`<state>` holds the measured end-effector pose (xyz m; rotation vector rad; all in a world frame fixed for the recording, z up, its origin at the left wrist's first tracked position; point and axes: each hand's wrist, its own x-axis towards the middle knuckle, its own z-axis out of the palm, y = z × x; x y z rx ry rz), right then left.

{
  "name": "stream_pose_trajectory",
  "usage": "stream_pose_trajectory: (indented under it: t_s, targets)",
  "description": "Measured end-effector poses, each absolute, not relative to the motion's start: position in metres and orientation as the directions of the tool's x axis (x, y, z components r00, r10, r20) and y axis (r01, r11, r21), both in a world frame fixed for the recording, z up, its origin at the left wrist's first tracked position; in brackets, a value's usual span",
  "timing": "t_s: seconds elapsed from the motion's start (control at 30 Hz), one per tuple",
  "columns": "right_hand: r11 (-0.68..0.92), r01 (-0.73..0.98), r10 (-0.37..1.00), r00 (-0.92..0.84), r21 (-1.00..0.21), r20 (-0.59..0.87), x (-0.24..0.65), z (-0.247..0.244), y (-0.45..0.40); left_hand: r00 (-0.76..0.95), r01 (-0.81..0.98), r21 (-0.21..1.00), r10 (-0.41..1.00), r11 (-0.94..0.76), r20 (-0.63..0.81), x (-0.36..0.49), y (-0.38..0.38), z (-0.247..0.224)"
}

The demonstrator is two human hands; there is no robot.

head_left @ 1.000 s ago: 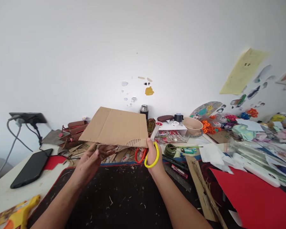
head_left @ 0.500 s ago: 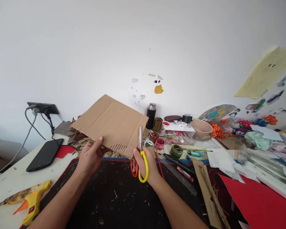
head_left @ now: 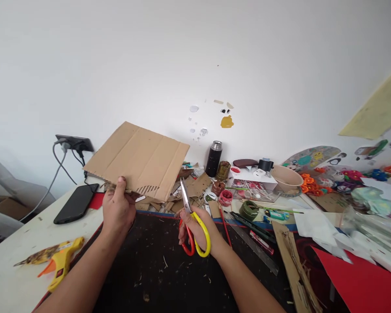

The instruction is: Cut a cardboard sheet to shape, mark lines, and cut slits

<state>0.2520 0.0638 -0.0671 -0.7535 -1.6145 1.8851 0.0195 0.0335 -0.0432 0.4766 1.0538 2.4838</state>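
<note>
My left hand [head_left: 120, 204] pinches the lower edge of a brown cardboard sheet [head_left: 140, 154], thumb on top. The sheet is held up and tilted, with a torn patch of exposed ridges along its lower edge. In my right hand [head_left: 197, 228] are scissors [head_left: 186, 202] with one red and one yellow handle loop. Their blades point up and look closed, a little to the right of the cardboard and apart from it.
Cardboard scraps [head_left: 195, 184], a black bottle [head_left: 214, 158] and paint jars [head_left: 226, 198] line the back. A phone [head_left: 73, 204] and yellow glue gun [head_left: 61, 265] lie left. Red paper [head_left: 355, 278], a metal ruler [head_left: 257, 250] and cardboard strips [head_left: 288, 265] lie right.
The cardboard and my left hand have moved left, away from the scissors. The blades, earlier against the sheet's right edge, are now free of it. The view has turned slightly left.
</note>
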Motion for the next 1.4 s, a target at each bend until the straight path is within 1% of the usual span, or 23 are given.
stream_pose_trajectory:
  t_s: [0.13,0.3,0.37,0.5,0.63,0.73,0.8,0.93,1.03,1.07,1.13,1.2,1.3,1.4]
  targets:
    - [-0.135,-0.048,0.74,-0.669,-0.99,-0.069,0.252,-0.067,0.064,-0.85,-0.289,0.727,0.516,-0.623,0.104,0.019,0.034,-0.044]
    - [-0.139,-0.117,0.783,-0.621,-0.983,-0.037,0.252,-0.063,0.065,-0.728,-0.501,0.695,0.685,-0.516,-0.017,0.026,0.033,-0.046]
    - [-0.153,-0.131,0.79,-0.611,-0.98,-0.041,0.252,-0.061,0.066,-0.689,-0.563,0.677,0.721,-0.475,-0.068,0.032,0.032,-0.046]
    - [-0.178,-0.152,0.805,-0.591,-0.972,-0.055,0.251,-0.061,0.066,-0.653,-0.617,0.652,0.749,-0.441,-0.111,0.049,0.03,-0.044]
    - [-0.17,-0.209,0.837,-0.547,-0.963,-0.029,0.251,-0.061,0.069,-0.544,-0.663,0.675,0.828,-0.324,-0.136,0.065,0.026,-0.046]
    - [-0.136,-0.271,0.884,-0.467,-0.953,0.006,0.255,-0.057,0.075,-0.44,-0.641,0.734,0.891,-0.223,-0.114,0.069,0.022,-0.052]
    - [-0.135,-0.312,0.913,-0.409,-0.94,0.005,0.259,-0.052,0.079,-0.401,-0.61,0.768,0.912,-0.197,-0.084,0.068,0.021,-0.054]
    - [-0.132,-0.376,0.934,-0.357,-0.917,0.012,0.268,-0.044,0.089,-0.47,-0.559,0.776,0.883,-0.293,-0.006,0.054,0.018,-0.046]
    - [-0.145,-0.433,0.942,-0.336,-0.89,0.01,0.272,-0.039,0.094,-0.457,-0.571,0.767,0.889,-0.293,0.0,0.038,0.016,-0.033]
    - [-0.156,-0.444,0.942,-0.335,-0.882,0.002,0.273,-0.038,0.095,-0.461,-0.579,0.765,0.887,-0.281,-0.022,0.032,0.015,-0.029]
    - [-0.174,-0.451,0.941,-0.338,-0.875,-0.013,0.275,-0.037,0.097,-0.544,-0.539,0.796,0.835,-0.276,-0.079,0.024,0.014,-0.023]
    - [-0.168,-0.448,0.942,-0.335,-0.878,-0.01,0.275,-0.037,0.098,-0.573,-0.506,0.84,0.804,-0.197,-0.157,0.018,0.013,-0.02]
    - [-0.138,-0.469,0.952,-0.306,-0.873,0.014,0.276,-0.036,0.098,-0.509,-0.474,0.88,0.824,-0.029,-0.247,0.015,0.01,-0.021]
    - [-0.126,-0.507,0.966,-0.259,-0.852,0.011,0.278,-0.036,0.102,-0.397,-0.454,0.884,0.864,0.107,-0.309,0.019,0.005,-0.028]
